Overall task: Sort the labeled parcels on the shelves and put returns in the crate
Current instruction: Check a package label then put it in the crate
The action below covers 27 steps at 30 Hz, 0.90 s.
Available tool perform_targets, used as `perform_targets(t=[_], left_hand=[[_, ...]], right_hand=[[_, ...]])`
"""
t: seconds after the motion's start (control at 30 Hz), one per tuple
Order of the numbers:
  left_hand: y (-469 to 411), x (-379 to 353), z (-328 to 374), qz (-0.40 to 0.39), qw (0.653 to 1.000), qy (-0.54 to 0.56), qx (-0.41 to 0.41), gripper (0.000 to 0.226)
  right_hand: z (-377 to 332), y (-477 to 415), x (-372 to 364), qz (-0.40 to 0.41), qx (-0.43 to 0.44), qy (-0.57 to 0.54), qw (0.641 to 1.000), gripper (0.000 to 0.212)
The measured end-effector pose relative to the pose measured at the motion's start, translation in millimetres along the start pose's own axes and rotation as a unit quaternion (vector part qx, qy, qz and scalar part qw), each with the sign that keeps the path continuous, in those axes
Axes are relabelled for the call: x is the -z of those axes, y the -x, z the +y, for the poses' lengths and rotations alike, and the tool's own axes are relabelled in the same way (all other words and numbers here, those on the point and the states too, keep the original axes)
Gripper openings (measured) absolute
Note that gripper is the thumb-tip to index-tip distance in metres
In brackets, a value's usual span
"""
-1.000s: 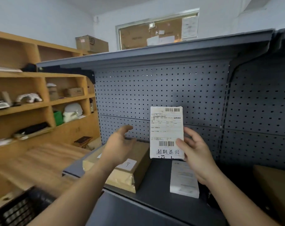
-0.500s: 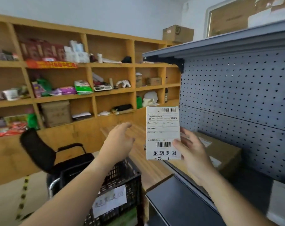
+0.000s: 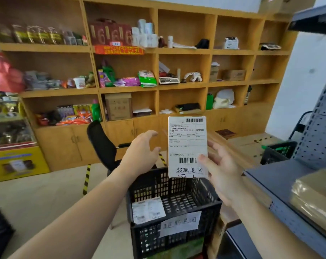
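My right hand (image 3: 221, 171) holds a small white parcel (image 3: 188, 144) upright by its right edge; its shipping label with barcodes and handwritten characters faces me. The parcel hangs above the back rim of a black plastic crate (image 3: 210, 208) that carries a handwritten paper sign on its front. One white labeled parcel (image 3: 148, 210) lies inside the crate at the left. My left hand (image 3: 141, 152) hovers open just left of the held parcel, fingers spread, touching nothing.
The grey metal shelf (image 3: 276, 182) with a brown taped parcel (image 3: 315, 195) is at my right. A black office chair (image 3: 102, 144) stands behind the crate. Wooden wall shelves (image 3: 184, 51) full of goods fill the background. A second dark basket (image 3: 277, 152) sits at the far right.
My view has swung left from the grey shelf to the crate. The held parcel travelled with my right hand and now hangs over the crate; my left hand stays open beside it.
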<state>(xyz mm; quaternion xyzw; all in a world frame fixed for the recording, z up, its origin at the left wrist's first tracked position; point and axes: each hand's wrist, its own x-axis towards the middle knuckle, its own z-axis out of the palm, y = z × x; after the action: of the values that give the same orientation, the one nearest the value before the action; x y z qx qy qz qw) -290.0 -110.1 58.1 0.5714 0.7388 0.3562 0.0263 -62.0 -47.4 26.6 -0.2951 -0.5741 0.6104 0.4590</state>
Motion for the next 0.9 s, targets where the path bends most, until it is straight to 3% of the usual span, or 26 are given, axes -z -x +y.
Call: perform_targets(t=[0.5, 0.67, 0.9], left_hand=[[-66, -92, -134, -0.054, 0.984, 0.062, 0.159, 0.040], [-84, -144, -164, -0.089, 0.946, 0.156, 0.269, 0.018], [-85, -210, -221, -0.128, 0.878, 0.209, 0.411, 0.044]], right_hand=[[152, -139, -37, -0.040, -0.173, 0.007, 0.984, 0.043], [210, -194, -37, -0.051, -0.241, 0.018, 0.969, 0.040], [303, -240, -42, -0.077, -0.370, 0.063, 0.924, 0.046]])
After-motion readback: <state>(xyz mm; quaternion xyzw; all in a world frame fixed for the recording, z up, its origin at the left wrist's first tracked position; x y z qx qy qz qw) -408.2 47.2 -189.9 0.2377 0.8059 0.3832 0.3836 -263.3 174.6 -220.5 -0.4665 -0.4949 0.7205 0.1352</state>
